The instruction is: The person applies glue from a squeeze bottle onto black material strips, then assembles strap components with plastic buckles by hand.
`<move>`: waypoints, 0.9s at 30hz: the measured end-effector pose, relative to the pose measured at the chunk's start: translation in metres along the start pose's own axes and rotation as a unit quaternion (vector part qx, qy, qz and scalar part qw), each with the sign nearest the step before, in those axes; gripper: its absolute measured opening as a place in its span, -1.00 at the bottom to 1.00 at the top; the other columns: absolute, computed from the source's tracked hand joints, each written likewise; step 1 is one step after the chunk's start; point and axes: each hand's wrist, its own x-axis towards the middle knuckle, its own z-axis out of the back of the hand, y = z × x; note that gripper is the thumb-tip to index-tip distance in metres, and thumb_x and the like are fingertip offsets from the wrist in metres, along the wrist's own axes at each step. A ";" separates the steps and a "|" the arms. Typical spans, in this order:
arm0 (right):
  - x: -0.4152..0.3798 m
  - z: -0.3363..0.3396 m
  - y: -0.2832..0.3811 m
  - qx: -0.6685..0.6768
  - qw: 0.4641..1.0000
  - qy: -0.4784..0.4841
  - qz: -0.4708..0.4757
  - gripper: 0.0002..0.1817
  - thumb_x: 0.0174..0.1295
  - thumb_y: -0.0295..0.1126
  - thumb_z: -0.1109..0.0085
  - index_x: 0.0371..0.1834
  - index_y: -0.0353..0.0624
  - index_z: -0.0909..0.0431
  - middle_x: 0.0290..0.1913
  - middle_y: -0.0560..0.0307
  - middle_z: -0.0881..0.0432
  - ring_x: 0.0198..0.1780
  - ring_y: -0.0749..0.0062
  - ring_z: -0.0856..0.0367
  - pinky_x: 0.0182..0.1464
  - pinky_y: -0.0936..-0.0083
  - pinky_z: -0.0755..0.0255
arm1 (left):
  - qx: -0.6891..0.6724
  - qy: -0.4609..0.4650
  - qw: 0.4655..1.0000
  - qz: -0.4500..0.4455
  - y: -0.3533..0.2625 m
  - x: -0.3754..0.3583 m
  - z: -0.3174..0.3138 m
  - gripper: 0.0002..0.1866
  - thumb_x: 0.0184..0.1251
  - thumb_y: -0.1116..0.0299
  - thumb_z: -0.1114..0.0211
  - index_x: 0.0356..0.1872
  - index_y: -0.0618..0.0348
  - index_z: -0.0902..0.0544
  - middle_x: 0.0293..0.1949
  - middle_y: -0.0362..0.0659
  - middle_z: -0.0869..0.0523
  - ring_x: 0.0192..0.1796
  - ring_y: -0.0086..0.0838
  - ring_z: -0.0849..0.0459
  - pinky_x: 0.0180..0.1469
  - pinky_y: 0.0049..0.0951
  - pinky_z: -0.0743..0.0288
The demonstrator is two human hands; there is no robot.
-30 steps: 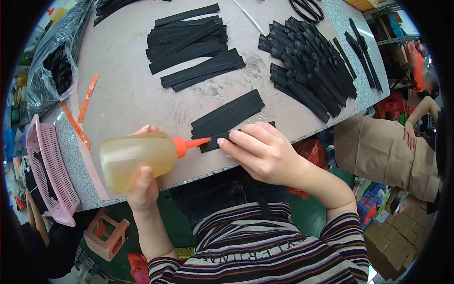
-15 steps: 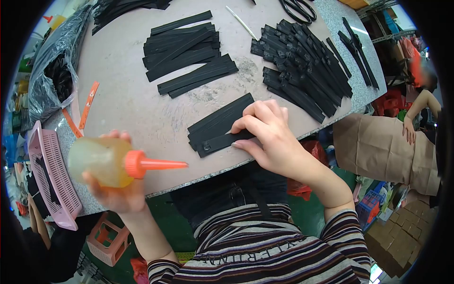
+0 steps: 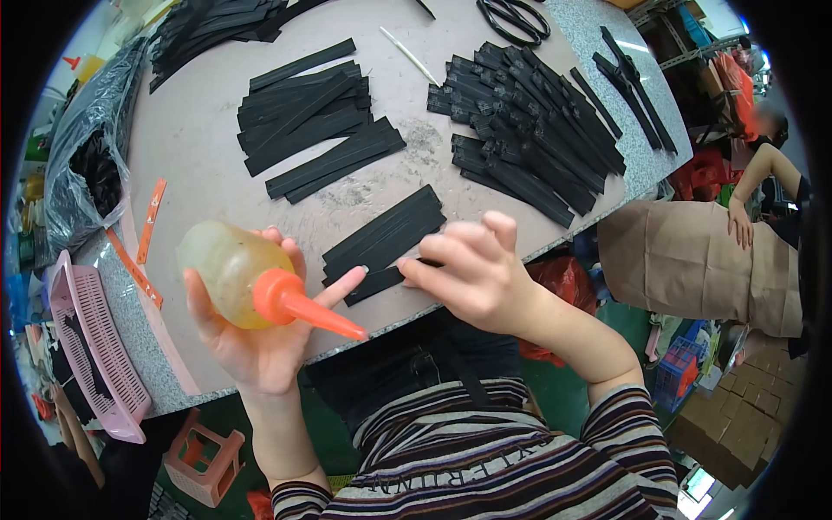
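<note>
My left hand (image 3: 269, 347) is wrapped round a squeeze bottle (image 3: 224, 260) of yellowish liquid, its orange nozzle (image 3: 316, 314) pointing right and down. One finger of that hand stretches out to the near black strip (image 3: 378, 279). My right hand (image 3: 472, 276) is closed in a pinch at the right part of this strip and hides its end. Just behind lies a small stack of black strips (image 3: 381, 230), partly under the near one.
Further back lie a stack of black strips (image 3: 303, 108) and a larger fanned heap (image 3: 529, 121). Scissors (image 3: 513, 22), a white pen-like stick (image 3: 409, 55) and orange strips (image 3: 152, 221) are on the table. A pink basket (image 3: 100, 347) stands left; a person's hand (image 3: 740, 224) shows right.
The bottle has swung right and its nozzle tips further down. A left finger now reaches the near strip. My right hand has shifted slightly left, and the whole view has moved a little.
</note>
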 end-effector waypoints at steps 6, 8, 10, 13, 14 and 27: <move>0.007 -0.001 -0.005 0.082 0.994 0.031 0.062 -0.82 0.05 -0.40 -0.26 -0.26 -0.12 -0.60 -0.21 0.20 -0.59 -0.15 0.38 -0.61 0.02 0.42 -0.45 | -0.002 -0.067 0.997 0.028 0.001 0.008 0.002 -0.29 0.47 -0.23 -0.21 0.38 0.13 -0.45 0.32 0.00 -0.54 0.42 -0.17 -0.52 0.43 0.77 0.24; 0.009 -0.004 -0.006 0.100 0.992 0.021 0.070 -0.82 0.01 -0.39 -0.26 -0.30 -0.12 -0.54 -0.27 0.18 -0.54 -0.19 0.35 -0.61 -0.10 0.43 -0.52 | 0.004 -0.056 0.997 0.044 0.002 0.012 0.005 -0.31 0.49 -0.22 -0.18 0.37 0.14 -0.46 0.33 -0.01 -0.56 0.44 -0.16 -0.50 0.42 0.78 0.29; 0.009 -0.004 -0.007 0.101 0.992 0.025 0.076 -0.82 0.01 -0.39 -0.27 -0.30 -0.12 -0.54 -0.29 0.17 -0.52 -0.21 0.34 -0.60 -0.12 0.43 -0.51 | 0.021 -0.030 0.997 0.071 0.001 0.019 0.010 -0.34 0.54 -0.19 -0.13 0.36 0.15 -0.47 0.36 -0.01 -0.58 0.49 -0.14 -0.45 0.41 0.80 0.45; 0.004 0.001 -0.006 0.114 0.989 0.034 0.088 -0.80 0.00 -0.40 -0.29 -0.28 -0.13 -0.57 -0.19 0.11 -0.60 -0.17 0.27 -0.66 -0.09 0.37 -0.58 | 0.064 -0.084 0.991 0.083 -0.001 0.021 0.010 -0.38 0.53 -0.18 -0.15 0.33 0.11 -0.52 0.35 -0.03 -0.59 0.52 -0.11 -0.39 0.39 0.82 0.33; 0.006 0.010 -0.007 0.120 0.988 0.043 0.092 -0.78 -0.02 -0.41 -0.31 -0.27 -0.12 -0.57 -0.18 0.10 -0.63 -0.16 0.28 -0.68 -0.09 0.38 -0.58 | 0.065 -0.078 0.991 0.087 0.000 0.024 0.010 -0.38 0.53 -0.18 -0.16 0.32 0.12 -0.52 0.35 -0.03 -0.59 0.53 -0.10 -0.38 0.39 0.82 0.33; -0.062 0.101 -0.177 0.360 0.779 -0.260 -0.443 -0.78 0.31 -0.39 -0.43 -0.04 -0.23 -0.72 -0.24 0.21 -0.76 -0.20 0.52 -0.71 -0.10 0.53 -0.56 | -0.057 -0.036 0.997 0.043 -0.043 0.006 0.035 -0.39 0.53 -0.04 -0.25 0.45 0.04 -0.42 0.39 -0.06 -0.49 0.49 -0.23 -0.42 0.36 0.00 -0.57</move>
